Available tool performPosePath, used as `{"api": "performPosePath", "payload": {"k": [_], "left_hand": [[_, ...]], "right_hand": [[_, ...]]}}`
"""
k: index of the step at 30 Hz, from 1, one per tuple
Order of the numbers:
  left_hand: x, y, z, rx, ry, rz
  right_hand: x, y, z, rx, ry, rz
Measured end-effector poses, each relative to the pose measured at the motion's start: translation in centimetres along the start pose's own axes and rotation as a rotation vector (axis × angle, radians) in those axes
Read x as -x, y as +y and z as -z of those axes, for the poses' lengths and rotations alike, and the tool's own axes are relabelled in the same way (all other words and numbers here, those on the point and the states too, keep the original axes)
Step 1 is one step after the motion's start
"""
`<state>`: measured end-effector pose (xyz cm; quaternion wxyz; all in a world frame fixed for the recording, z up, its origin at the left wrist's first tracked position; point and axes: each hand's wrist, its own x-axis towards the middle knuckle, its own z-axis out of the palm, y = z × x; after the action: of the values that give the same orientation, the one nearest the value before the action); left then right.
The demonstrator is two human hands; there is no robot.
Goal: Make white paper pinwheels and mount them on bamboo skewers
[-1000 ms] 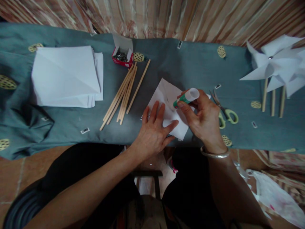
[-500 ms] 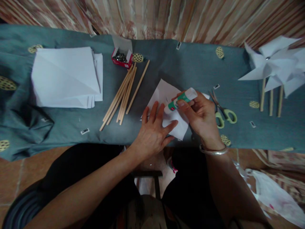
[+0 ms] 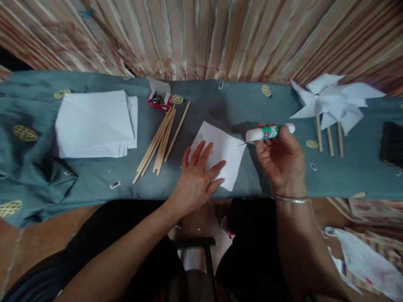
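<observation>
On your far left lies one stack of white paper, then a red box and some seven wooden sticks. Your left hand presses flat, fingers spread, on one white paper square. Your right hand clamps one glue stick, white with a green label, unreadable, held sideways above the cloth just right of the square.

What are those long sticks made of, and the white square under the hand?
The sticks look like bare wood or bamboo: pale tan, matte, thin and straight. The white square under the left hand looks like plain paper: flat, thin, with sharp creases. The glue stick in the right hand seems to be smooth plastic, slightly shiny.
</observation>
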<state>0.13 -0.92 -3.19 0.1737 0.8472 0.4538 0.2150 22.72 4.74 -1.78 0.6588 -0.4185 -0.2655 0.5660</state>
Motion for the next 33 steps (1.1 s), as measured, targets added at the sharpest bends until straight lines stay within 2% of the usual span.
{"api": "performPosePath", "payload": {"k": [3,7,12,17,21,26,28,30,33], "left_hand": [[-1.1,0.4,0.2,0.019,0.02,-0.01],[-3.3,0.9,-0.5,0.097,0.053,-0.038],[-6.9,1.8,-2.4,0.136,0.095,-0.083],[-10.0,2.6,-4.6,0.126,0.066,0.026],[-11.1,2.8,-5.3,0.1,0.03,0.034],[-11.5,3.0,-5.3,0.113,0.061,0.005],[-11.6,3.0,-5.1,0.206,0.099,0.042],[-11.4,2.9,-4.7,0.401,0.177,0.127],[-10.6,2.7,-3.5,0.914,0.313,0.33]], "right_hand": [[-0.5,-0.7,1.3,-0.036,0.039,0.026],[-0.5,-1.5,2.2,-0.053,0.053,0.04],[-0.1,-1.9,1.9,-0.124,0.087,0.036],[0.0,-1.9,1.2,-0.19,0.098,0.01],[-0.1,-1.7,1.0,-0.194,0.057,0.006],[-0.1,-1.7,0.8,-0.152,0.023,-0.01],[-0.1,-1.9,0.6,-0.178,0.026,-0.012],[0.0,-2.1,0.4,-0.205,0.031,0.004],[0.3,-2.5,0.3,-0.205,0.04,0.023]]}}
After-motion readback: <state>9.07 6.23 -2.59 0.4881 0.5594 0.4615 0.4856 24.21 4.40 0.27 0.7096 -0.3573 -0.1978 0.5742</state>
